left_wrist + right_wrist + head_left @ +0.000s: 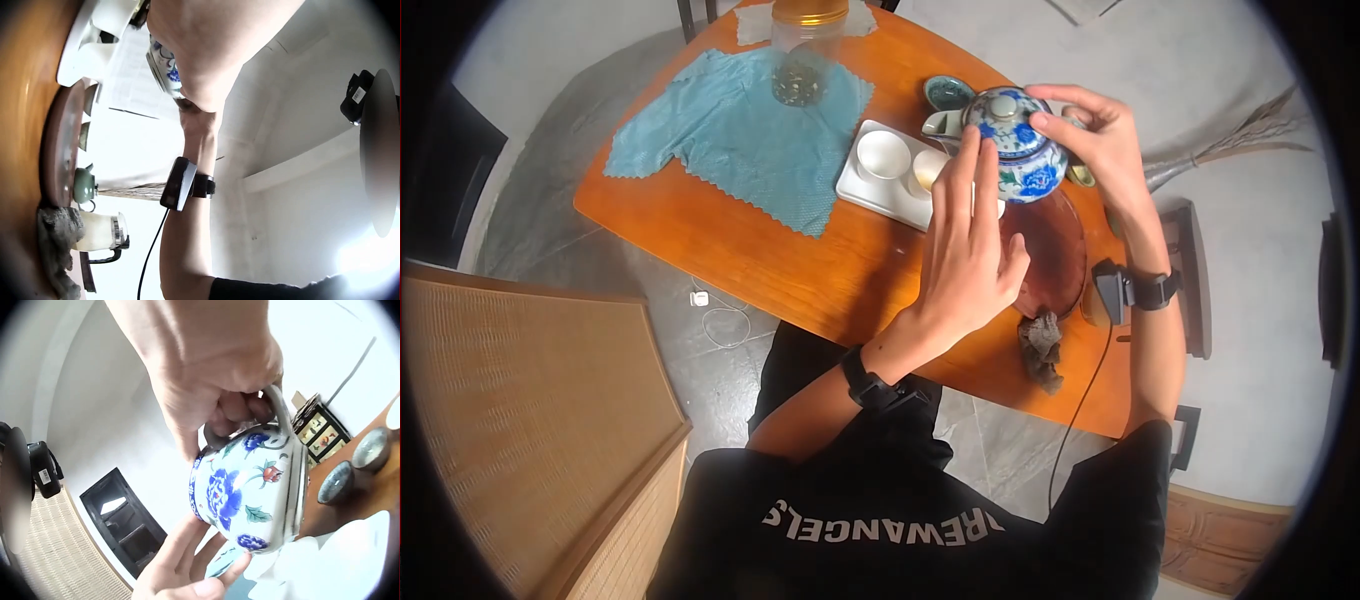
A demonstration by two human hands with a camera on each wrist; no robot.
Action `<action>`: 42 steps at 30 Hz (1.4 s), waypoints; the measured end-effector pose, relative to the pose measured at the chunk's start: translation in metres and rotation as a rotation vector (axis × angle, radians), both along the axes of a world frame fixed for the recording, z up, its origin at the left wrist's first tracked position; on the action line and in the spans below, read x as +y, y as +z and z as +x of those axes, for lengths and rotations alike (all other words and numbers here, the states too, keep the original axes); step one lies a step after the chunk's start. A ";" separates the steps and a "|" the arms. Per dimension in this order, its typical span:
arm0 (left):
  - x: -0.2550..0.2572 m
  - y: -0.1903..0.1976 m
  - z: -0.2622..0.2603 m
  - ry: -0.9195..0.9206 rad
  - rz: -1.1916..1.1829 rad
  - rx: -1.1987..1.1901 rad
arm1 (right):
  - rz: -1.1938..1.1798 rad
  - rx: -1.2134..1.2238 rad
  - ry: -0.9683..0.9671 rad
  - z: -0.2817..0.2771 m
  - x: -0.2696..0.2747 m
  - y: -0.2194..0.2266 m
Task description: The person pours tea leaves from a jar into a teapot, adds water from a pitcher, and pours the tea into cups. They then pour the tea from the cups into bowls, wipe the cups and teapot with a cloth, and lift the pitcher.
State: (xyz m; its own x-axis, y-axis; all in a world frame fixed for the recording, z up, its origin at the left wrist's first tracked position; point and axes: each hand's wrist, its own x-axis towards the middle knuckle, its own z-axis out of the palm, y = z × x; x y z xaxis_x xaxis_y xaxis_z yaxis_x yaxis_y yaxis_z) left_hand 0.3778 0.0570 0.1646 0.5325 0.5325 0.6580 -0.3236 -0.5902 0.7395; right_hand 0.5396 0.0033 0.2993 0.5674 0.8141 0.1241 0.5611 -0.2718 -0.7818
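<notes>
A blue-and-white floral teapot (1038, 180) is held up over the right part of the table. My right hand (1105, 135) grips its handle (279, 409), with fingers hooked through the loop and the thumb up by the lid (1003, 107). My left hand (968, 262) reaches to the near side of the pot, its fingers mostly straight and the fingertips at the lid's edge and shoulder. The spout (943, 124) points left, above a white tray (852, 190) that bears white cups (884, 155). Below the pot lies a round brown tray (1055, 262).
A teal cloth (735, 150) spreads at the left, under a gold-lidded jar (805, 75). A dark small bowl (948, 92) sits behind the spout. Near the front lies a crumpled grey cloth (1040, 350). A green teapot (83, 186) and a glass jug (100, 231) stand at the right.
</notes>
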 end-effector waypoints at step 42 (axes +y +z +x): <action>0.027 0.030 0.124 -0.075 -0.054 0.021 | -0.197 -0.233 -0.046 0.092 0.032 0.054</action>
State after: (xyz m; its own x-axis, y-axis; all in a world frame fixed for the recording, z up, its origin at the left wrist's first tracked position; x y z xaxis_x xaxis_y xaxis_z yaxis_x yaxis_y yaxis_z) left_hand 0.5022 0.0837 0.1943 0.5855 0.5250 0.6178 -0.3492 -0.5244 0.7766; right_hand 0.6318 0.0349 0.3534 0.5786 0.8098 0.0977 0.7030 -0.4344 -0.5631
